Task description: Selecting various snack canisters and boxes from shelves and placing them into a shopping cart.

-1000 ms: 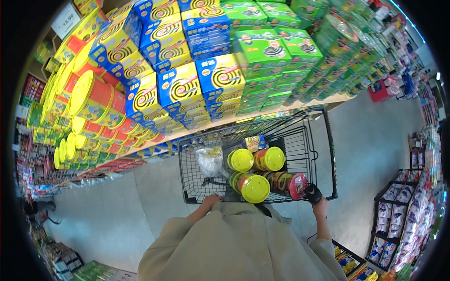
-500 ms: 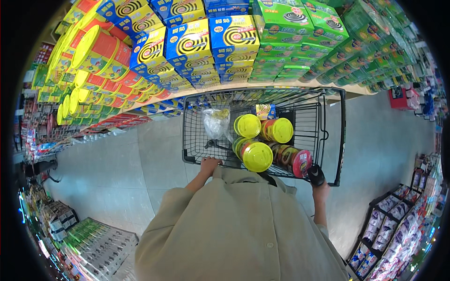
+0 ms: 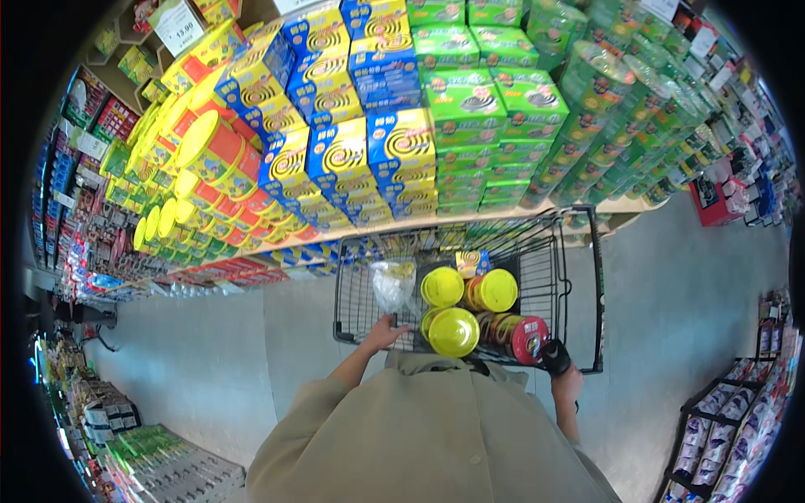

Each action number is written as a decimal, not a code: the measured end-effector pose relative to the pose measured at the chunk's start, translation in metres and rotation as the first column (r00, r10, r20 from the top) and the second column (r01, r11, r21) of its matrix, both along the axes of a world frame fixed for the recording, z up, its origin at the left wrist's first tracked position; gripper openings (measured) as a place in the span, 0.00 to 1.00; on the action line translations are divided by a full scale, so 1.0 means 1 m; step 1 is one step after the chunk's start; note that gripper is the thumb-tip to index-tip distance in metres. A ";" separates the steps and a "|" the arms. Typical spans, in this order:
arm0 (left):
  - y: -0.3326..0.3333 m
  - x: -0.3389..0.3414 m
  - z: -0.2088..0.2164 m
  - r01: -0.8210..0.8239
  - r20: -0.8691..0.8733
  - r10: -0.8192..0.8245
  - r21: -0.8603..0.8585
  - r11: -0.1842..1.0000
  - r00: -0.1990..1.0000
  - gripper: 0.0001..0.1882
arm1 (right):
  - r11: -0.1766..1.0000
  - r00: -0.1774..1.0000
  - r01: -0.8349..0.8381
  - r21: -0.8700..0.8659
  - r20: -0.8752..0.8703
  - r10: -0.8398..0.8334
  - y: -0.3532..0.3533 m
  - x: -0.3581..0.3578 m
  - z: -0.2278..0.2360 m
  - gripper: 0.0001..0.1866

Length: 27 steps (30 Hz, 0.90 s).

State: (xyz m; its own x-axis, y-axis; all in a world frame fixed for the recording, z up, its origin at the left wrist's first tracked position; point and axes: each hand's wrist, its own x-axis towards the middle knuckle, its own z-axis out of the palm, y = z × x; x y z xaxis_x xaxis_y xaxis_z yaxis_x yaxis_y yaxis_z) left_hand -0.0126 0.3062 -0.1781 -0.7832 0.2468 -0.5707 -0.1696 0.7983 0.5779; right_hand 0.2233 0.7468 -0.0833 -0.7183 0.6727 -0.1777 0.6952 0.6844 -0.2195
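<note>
A black wire shopping cart (image 3: 598,289) stands sideways in front of me. My left hand (image 3: 386,334) grips its near rim toward the left end. My right hand (image 3: 568,384) is closed around a black rounded object (image 3: 555,357) at the cart's near right corner; its kind I cannot make out. Inside the cart lie tubs with yellow lids (image 3: 454,332), a clear jar with a pink-red lid (image 3: 530,339), a small blue and yellow box (image 3: 472,264) and a clear plastic bag (image 3: 392,285).
Beyond the cart, a shelf display holds stacked blue and yellow mosquito-coil boxes (image 3: 337,159), green boxes (image 3: 464,109), green cylinders (image 3: 587,92) and red-yellow tubs (image 3: 210,147). Goods racks (image 3: 713,419) stand at lower right, and green-topped stacks (image 3: 159,453) at lower left. Grey floor (image 3: 302,335) lies around.
The view has tilted up, so shelf and cart sit lower and more upper stacks and price tags show. My left hand has shifted slightly right along the rim. The right hand keeps its grip.
</note>
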 end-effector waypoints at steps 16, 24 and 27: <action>0.234 -0.213 0.297 -0.560 0.484 0.283 0.729 0.392 0.828 0.56 | 0.999 0.997 0.041 0.018 -0.060 -0.040 -0.004 -0.006 0.004 0.25; 0.252 -0.264 0.298 -0.530 0.525 0.084 0.819 0.221 0.847 0.51 | 0.995 0.998 0.017 0.101 -0.054 -0.012 0.001 -0.001 -0.009 0.23; 0.262 -0.262 0.306 -0.649 0.597 0.270 0.737 0.187 0.755 0.53 | 0.999 0.997 0.026 0.048 -0.078 -0.022 0.006 0.001 -0.013 0.23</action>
State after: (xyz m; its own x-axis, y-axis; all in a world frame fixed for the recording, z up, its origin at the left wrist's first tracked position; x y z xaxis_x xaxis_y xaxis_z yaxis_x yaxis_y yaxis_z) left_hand -0.2745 0.5679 0.1279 -0.8019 0.3735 -0.4664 -0.5958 -0.4423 0.6703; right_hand 0.2238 0.7526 -0.0966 -0.7121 0.6965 -0.0887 0.6939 0.6788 -0.2403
